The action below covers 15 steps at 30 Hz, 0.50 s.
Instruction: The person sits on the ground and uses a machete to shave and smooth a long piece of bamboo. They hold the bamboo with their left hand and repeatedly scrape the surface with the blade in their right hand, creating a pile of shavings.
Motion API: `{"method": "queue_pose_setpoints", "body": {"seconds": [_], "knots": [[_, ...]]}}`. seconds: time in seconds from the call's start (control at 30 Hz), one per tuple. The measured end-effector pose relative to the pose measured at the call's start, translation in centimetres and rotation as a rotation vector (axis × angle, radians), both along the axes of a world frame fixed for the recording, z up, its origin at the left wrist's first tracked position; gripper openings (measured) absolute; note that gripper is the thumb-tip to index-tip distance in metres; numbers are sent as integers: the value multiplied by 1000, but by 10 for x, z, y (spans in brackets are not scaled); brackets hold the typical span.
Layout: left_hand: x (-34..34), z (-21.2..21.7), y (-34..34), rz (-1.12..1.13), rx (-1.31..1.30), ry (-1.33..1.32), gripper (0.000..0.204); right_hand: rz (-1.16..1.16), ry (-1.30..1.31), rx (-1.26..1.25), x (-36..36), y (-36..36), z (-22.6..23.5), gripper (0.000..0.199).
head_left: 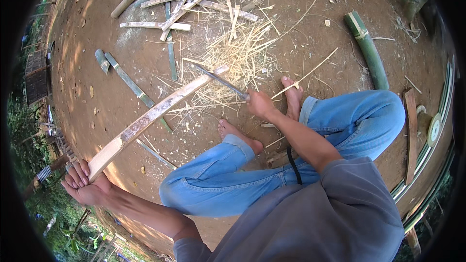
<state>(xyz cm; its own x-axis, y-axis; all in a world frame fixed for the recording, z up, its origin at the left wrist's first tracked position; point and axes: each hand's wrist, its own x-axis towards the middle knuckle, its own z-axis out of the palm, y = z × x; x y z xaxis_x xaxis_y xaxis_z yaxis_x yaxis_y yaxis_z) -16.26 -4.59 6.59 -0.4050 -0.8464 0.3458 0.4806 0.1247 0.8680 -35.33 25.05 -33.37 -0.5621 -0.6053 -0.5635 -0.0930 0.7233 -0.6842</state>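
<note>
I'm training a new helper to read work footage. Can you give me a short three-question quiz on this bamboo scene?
1. True or false: the left hand grips the near end of the long bamboo slat.
2. What does the right hand hold? A) a hammer B) a long blade C) a rope
3. What lies on the ground under the slat's far end?

Key
1. True.
2. B; its tip meets the slat's far end.
3. A heap of pale bamboo shavings on the bare earth.
</note>
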Motion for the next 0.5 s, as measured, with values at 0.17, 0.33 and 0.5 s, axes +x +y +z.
{"method": "queue_pose_setpoints", "body": {"seconds": [0.17,0.33,0.5], "knots": [[9,9,-24,261,96,-81,47,-90,-37,102,-24,21,-37,37],[18,11,-25,454,209,-95,49,-151,-111,-11,-24,15,-5,35],[56,3,-28,286,-45,-102,55,-54,-224,-160,23,-14,76,28]]}}
